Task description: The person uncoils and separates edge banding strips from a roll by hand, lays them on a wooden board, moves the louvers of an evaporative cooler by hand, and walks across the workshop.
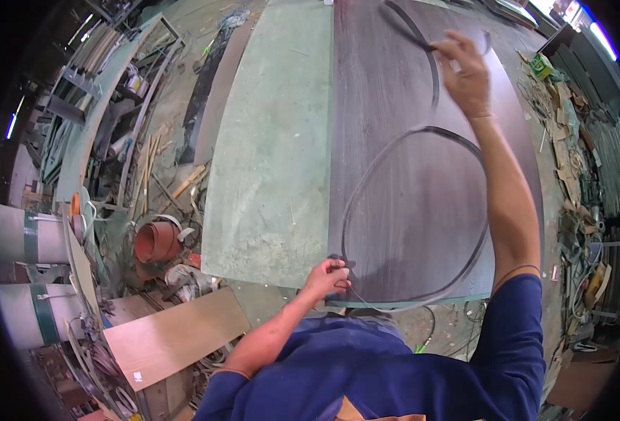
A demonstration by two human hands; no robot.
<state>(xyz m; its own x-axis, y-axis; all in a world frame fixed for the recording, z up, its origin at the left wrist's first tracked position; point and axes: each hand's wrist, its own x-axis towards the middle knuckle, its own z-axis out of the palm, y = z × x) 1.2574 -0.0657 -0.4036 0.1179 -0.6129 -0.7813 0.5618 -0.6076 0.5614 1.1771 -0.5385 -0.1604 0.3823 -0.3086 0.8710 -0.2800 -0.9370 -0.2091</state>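
A long dark strip (350,203) lies in a wide loop over a dark wood-grain panel (408,84). Near the panel's front left corner, my left hand (329,277) has its fingers pinched on the strip. My right hand (464,74) is raised over the far right part of the panel, its fingers bent and blurred. A dark curved length of strip (429,63) reaches up to its fingertips, and the hand seems closed on it. The loop's near side hangs past the panel's front edge.
Beside the dark panel is a pale green board (275,140). A light brown board (177,337) lies at the lower left, near a reddish-brown roll (157,242). A metal rack (106,119) stands at the left. Scraps and offcuts (569,154) line the right side.
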